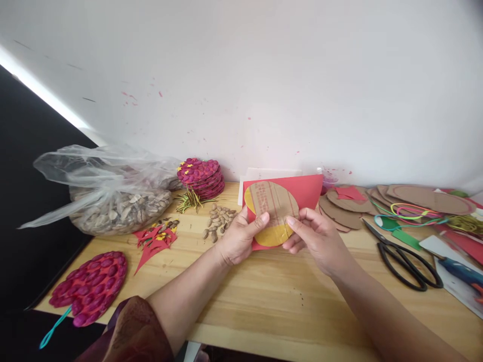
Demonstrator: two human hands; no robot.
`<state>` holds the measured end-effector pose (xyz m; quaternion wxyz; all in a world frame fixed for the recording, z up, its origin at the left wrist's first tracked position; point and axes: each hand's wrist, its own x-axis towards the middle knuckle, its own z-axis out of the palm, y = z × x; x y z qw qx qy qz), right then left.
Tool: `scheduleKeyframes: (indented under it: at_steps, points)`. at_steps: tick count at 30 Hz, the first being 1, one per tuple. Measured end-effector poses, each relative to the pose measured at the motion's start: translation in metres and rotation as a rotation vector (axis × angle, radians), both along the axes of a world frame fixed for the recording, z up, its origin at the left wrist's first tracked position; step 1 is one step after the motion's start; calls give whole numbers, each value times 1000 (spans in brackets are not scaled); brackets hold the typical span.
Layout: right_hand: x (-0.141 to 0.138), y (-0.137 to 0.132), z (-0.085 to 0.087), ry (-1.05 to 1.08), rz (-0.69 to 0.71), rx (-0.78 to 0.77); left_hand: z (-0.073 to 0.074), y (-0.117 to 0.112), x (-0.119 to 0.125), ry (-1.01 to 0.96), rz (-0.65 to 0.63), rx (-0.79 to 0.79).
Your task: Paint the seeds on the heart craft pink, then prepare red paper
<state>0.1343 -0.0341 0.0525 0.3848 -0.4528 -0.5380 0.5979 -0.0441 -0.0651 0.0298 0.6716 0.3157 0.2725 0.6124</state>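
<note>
A rounded cardboard piece (pixel 279 201) with yellow tape along its edges lies against a sheet of red paper (pixel 309 191). Both are held up together above the table. My left hand (pixel 241 234) grips them at the left edge, its thumb pressed on the cardboard. On the right side, my right hand (pixel 315 239) pinches the cardboard's lower edge and the paper, thumb in front. The fingers behind the paper are partly hidden. Peanuts (pixel 219 221) lie on the table just left of my left hand.
On the left are a plastic bag of shells (pixel 121 206), a pink shell-covered heart (pixel 92 286), a stack of similar pieces (pixel 202 178) and red scraps (pixel 156 244). Rightward lie black-handled scissors (pixel 405 261), cardboard cutouts (pixel 339 213), coloured cords (pixel 411 211) and a blue-handled tool (pixel 458 271).
</note>
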Motion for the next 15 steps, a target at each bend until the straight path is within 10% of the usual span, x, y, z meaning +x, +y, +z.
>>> scheduleKeyframes:
  at_steps: [10,15]
  points:
    - [15,11,-13,-214,96,23,10,1,-10,-39,51,-75]
    - [29,33,-10,29,145,21,11,3,-18,-95,62,-72]
